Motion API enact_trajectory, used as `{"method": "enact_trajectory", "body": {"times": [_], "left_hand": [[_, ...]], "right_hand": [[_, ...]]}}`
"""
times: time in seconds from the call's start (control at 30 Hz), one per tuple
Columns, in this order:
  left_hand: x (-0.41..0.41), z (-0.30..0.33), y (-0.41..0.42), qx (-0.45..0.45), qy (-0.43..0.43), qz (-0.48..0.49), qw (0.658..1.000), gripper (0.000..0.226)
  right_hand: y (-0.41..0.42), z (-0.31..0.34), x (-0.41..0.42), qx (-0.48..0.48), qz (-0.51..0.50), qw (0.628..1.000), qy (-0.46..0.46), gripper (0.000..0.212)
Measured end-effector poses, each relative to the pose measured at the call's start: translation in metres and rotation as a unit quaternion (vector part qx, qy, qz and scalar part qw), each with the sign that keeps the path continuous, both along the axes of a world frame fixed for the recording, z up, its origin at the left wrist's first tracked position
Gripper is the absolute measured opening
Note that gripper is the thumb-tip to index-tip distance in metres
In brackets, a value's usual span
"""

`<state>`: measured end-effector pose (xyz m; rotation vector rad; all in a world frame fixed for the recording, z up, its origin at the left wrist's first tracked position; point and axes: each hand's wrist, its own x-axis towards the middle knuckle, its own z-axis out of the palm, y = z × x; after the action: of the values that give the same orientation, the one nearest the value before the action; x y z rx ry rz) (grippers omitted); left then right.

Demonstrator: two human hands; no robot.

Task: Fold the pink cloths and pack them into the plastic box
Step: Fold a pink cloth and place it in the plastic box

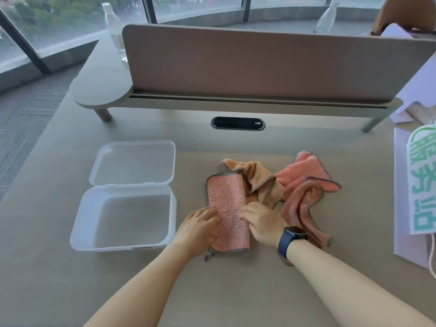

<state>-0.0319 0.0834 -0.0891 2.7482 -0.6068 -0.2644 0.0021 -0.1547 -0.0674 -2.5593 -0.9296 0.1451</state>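
A folded pink cloth [227, 204] lies as a long strip on the table in front of me. My left hand [197, 228] presses flat on its left edge, and my right hand [262, 221], with a dark watch on the wrist, grips its right edge. Behind and to the right lies a crumpled heap: an orange-pink cloth [257, 178] and a pink cloth [304, 185]. The clear plastic box [81, 234] stands open and empty at the left, its lid [133, 161] hinged back flat on the table.
A brown desk divider [271, 64] on a raised shelf closes off the back. Two water bottles [115, 31] stand behind it. A white bag with green print [422, 185] and papers lie at the right edge. A black cable port [237, 123] sits mid-table.
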Motion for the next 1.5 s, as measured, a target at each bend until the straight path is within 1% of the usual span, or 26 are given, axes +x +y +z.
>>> {"method": "enact_trajectory", "body": {"times": [0.1,0.17,0.23,0.33,0.4,0.47,0.5,0.53,0.6,0.67,0.73,0.8,0.87,0.93,0.97,1.0,1.07,1.1,1.17,1.23,1.3,1.4,1.43,1.5], "left_hand": [[-0.001,0.001,-0.001,0.001,0.007,0.002,1.0,0.045],[-0.002,0.002,-0.003,0.001,0.01,0.006,1.0,0.045],[-0.003,0.001,-0.003,-0.002,0.013,0.01,1.0,0.045],[-0.007,0.001,-0.004,-0.009,0.02,0.018,1.0,0.045],[-0.01,0.002,-0.006,-0.024,-0.005,0.019,1.0,0.042],[-0.017,0.003,-0.01,-0.055,-0.028,0.017,0.998,0.033],[-0.021,0.004,-0.012,-0.072,-0.029,0.015,0.997,0.027],[-0.025,0.005,-0.015,-0.088,-0.024,0.016,0.996,0.026],[-0.032,0.008,-0.02,-0.091,0.011,0.019,0.996,0.044],[-0.038,0.011,-0.024,-0.07,0.035,0.019,0.997,0.062],[-0.041,0.011,-0.027,-0.042,0.033,0.031,0.998,0.065],[-0.042,0.01,-0.028,-0.032,0.012,0.054,0.998,0.052],[-0.043,0.01,-0.029,-0.046,-0.002,0.087,0.995,0.03],[-0.042,0.013,-0.028,-0.062,-0.009,0.107,0.992,0.017],[-0.042,0.015,-0.027,-0.073,-0.009,0.111,0.991,0.015],[-0.042,0.017,-0.026,-0.082,-0.008,0.109,0.991,0.017],[-0.043,0.021,-0.025,-0.093,0.007,0.1,0.991,0.023],[-0.043,0.023,-0.024,-0.098,0.017,0.097,0.99,0.025],[-0.042,0.027,-0.022,-0.113,0.042,0.095,0.988,0.023],[-0.037,0.03,-0.018,-0.133,0.066,0.092,0.985,0.018],[-0.029,0.034,-0.013,-0.158,0.081,0.104,0.979,0.02],[-0.008,0.043,-0.01,-0.206,0.094,0.177,0.958,0.017],[0.0,0.046,-0.01,-0.228,0.104,0.215,0.944,0.014],[0.016,0.051,-0.012,-0.277,0.131,0.293,0.906,0.017]], "right_hand": [[-0.006,-0.006,-0.013,-0.037,0.085,0.995,-0.039,0.031],[-0.01,-0.013,-0.023,-0.068,0.109,0.991,-0.031,0.036],[-0.013,-0.019,-0.031,-0.089,0.105,0.99,-0.014,0.043],[-0.012,-0.02,-0.039,-0.092,0.084,0.992,0.01,0.046],[-0.011,-0.019,-0.04,-0.09,0.076,0.993,0.013,0.044],[-0.01,-0.017,-0.041,-0.085,0.068,0.994,0.014,0.037],[-0.009,-0.017,-0.041,-0.076,0.06,0.995,0.016,0.033],[-0.007,-0.016,-0.041,-0.06,0.043,0.997,0.028,0.029],[-0.003,-0.012,-0.04,-0.021,-0.013,0.997,0.076,0.028],[0.001,-0.005,-0.04,0.015,-0.074,0.99,0.123,0.028],[0.004,0.003,-0.039,0.063,-0.13,0.979,0.145,0.025],[0.007,0.011,-0.039,0.101,-0.166,0.968,0.158,0.017],[0.008,0.016,-0.039,0.123,-0.177,0.962,0.167,0.011],[0.007,0.02,-0.041,0.134,-0.176,0.96,0.171,0.01],[0.005,0.02,-0.043,0.132,-0.167,0.961,0.176,0.009],[0.003,0.02,-0.045,0.118,-0.148,0.965,0.18,0.013],[-0.003,0.014,-0.05,0.066,-0.101,0.977,0.176,0.032],[-0.005,0.009,-0.052,0.04,-0.085,0.981,0.169,0.038],[-0.008,0.003,-0.055,0.017,-0.083,0.984,0.16,0.04],[-0.007,0.003,-0.052,0.024,-0.103,0.981,0.161,0.036],[-0.005,0.01,-0.045,0.044,-0.128,0.978,0.161,0.029],[0.0,0.019,-0.025,0.071,-0.18,0.966,0.174,0.024],[0.003,0.022,-0.018,0.078,-0.196,0.961,0.18,0.022],[0.009,0.027,-0.001,0.084,-0.228,0.949,0.203,0.02]]}}
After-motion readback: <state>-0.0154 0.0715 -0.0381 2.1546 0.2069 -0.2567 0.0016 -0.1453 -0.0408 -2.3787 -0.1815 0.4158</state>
